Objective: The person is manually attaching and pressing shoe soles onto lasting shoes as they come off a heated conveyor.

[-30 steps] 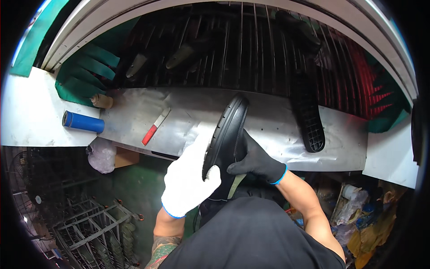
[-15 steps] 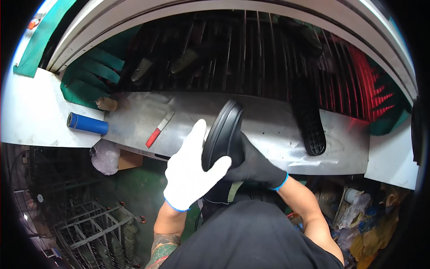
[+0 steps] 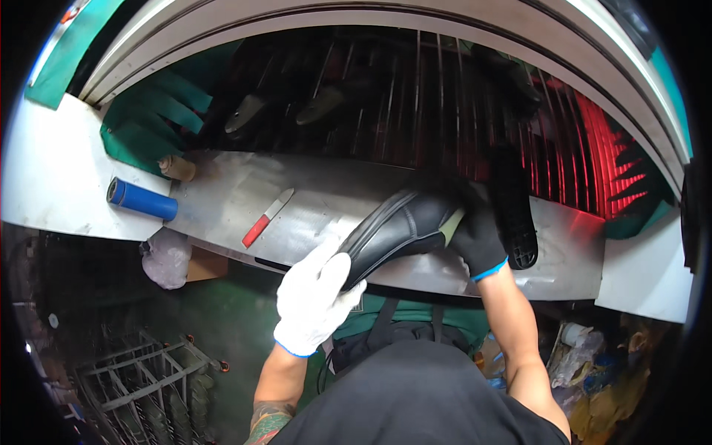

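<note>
Two gloved hands hold one black shoe (image 3: 400,226) slantwise above a metal shelf (image 3: 222,193). Just right of the left glove a small pale patch (image 3: 359,305) shows on green cloth; whether it bears writing is too small to tell. The left hand (image 3: 315,300), gloved in white, is closed on the shoe's lower-left end, its thumb along the near side and its fingers on the sole side, with the shoe between them. The right hand (image 3: 478,241), gloved in black, curls round the upper-right end beside an olive-green piece (image 3: 451,227) at the shoe's opening; its fingertips are lost against the dark, so I cannot tell how far round they reach. The left forearm rises from the lower edge; the right comes up from the lower right, elbow bent, a blue cuff (image 3: 489,270) at the wrist. A red-handled knife (image 3: 268,219) lies left of the shoe, well apart from it; a black sole (image 3: 519,230) is near the right hand, on its outer side.
</note>
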A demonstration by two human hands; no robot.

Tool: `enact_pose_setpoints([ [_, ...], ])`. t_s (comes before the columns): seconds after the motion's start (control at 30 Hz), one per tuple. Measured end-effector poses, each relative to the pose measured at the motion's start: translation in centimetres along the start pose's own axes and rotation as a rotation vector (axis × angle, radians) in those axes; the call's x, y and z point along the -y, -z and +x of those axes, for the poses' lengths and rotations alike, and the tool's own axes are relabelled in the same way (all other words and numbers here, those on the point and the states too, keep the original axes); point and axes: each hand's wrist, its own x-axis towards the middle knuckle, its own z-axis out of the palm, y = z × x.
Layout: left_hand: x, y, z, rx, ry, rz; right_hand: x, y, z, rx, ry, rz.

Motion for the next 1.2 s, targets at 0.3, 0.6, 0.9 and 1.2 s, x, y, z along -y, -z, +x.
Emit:
enact_pose_setpoints([
  [0.3,3.0,-3.5,3.2,0.032,0.322,-0.443,8.4,-0.1,4.3,0.225,-0.255,0.648],
  [0.6,2.5,-2.6,10.5,-0.27,0.166,-1.365,11.3,-0.4,6.1,0.476,0.06,0.175],
  [0.9,2.2,-3.4,11.3,-0.119,0.191,-1.357,9.8,0.5,5.0,0.388,0.043,0.219],
  [1.2,1.5,-4.2,11.1,-0.413,0.208,-1.616,11.0,0.8,4.9,0.385,0.108,0.061],
])
